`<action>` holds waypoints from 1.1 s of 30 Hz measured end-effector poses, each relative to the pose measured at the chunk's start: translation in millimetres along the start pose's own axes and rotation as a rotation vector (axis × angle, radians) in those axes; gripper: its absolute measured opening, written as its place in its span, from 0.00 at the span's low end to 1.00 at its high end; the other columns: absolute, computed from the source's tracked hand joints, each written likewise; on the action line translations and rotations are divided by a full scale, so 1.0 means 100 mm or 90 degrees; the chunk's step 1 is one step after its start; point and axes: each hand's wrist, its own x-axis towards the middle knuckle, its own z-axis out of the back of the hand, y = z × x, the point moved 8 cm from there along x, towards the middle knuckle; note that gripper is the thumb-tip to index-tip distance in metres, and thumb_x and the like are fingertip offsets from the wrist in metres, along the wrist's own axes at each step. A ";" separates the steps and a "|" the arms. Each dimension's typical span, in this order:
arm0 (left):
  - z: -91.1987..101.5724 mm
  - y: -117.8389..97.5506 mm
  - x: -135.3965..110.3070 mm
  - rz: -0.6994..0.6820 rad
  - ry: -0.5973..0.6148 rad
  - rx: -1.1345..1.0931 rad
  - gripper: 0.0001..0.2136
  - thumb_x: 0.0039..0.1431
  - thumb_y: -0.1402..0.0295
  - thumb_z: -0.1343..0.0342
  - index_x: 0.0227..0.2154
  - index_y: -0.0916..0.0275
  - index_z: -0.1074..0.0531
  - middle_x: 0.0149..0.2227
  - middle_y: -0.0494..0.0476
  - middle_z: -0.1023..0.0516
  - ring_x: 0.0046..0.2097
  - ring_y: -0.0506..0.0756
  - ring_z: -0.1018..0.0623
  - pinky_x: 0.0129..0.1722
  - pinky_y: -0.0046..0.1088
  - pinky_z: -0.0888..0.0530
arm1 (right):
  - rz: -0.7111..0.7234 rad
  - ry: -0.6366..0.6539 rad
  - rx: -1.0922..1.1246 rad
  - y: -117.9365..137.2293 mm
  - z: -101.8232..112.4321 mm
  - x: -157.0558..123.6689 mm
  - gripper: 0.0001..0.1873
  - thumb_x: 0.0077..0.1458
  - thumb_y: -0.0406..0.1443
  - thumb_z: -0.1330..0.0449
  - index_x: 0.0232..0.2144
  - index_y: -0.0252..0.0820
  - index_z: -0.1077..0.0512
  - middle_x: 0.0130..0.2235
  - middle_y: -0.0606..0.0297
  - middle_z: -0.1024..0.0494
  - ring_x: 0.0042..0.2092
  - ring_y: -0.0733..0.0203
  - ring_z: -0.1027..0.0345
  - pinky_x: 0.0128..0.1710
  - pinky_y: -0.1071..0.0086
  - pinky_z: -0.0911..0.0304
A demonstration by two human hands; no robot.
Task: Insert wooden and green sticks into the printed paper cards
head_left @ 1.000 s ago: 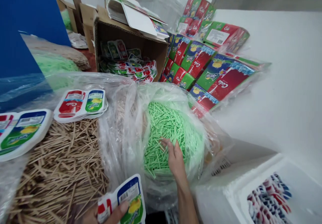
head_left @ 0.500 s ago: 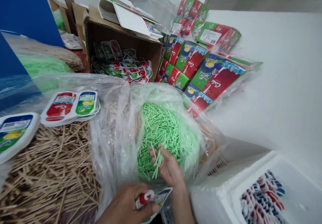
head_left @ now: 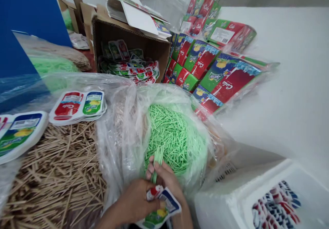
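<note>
My right hand [head_left: 164, 176] is closed on a small bunch of green toothpicks [head_left: 157, 160] at the near edge of a clear plastic bag [head_left: 128, 119] full of green toothpicks [head_left: 174, 133]. My left hand [head_left: 136, 201] sits just below and left of it, gripping a flat printed packet [head_left: 161, 208] with red, blue and green labels. The two hands touch, with the toothpick bunch pointing down toward the packet.
A heap of plain wooden toothpicks [head_left: 56, 174] fills the left, with stacks of flat packets [head_left: 77, 107] on it. A cardboard box [head_left: 128, 47] of packets stands behind. Wrapped Cola and Sprite cartons [head_left: 218, 74] lie right. A white foam box [head_left: 257, 194] is at the lower right.
My right hand has pulled back from the green pile with a bunch of toothpicks and closed on them. My left hand has brought the packet up to meet it.
</note>
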 end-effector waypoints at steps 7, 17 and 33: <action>0.13 -0.10 -0.20 -0.056 -0.062 0.033 0.10 0.53 0.63 0.43 0.20 0.61 0.31 0.25 0.48 0.29 0.29 0.51 0.28 0.30 0.24 0.33 | 0.116 -0.037 -0.234 0.15 0.17 -0.03 0.19 0.45 0.51 0.33 0.33 0.44 0.26 0.25 0.71 0.31 0.27 0.64 0.37 0.32 0.70 0.39; 0.37 -0.82 -0.21 -0.393 -0.052 0.350 0.14 0.41 0.83 0.47 0.30 0.62 0.24 0.61 0.63 0.34 0.66 0.59 0.44 0.63 0.40 0.44 | 0.281 0.043 -0.653 0.32 0.17 -0.38 0.17 0.47 0.38 0.36 0.43 0.49 0.25 0.38 0.63 0.21 0.43 0.50 0.28 0.43 0.61 0.32; 0.35 -0.40 -0.35 -0.207 -0.075 0.136 0.06 0.57 0.66 0.45 0.29 0.60 0.26 0.34 0.54 0.20 0.37 0.56 0.22 0.38 0.30 0.28 | 0.263 -0.101 -0.304 0.42 0.27 -0.14 0.16 0.54 0.51 0.40 0.32 0.45 0.28 0.25 0.71 0.33 0.26 0.66 0.40 0.30 0.71 0.40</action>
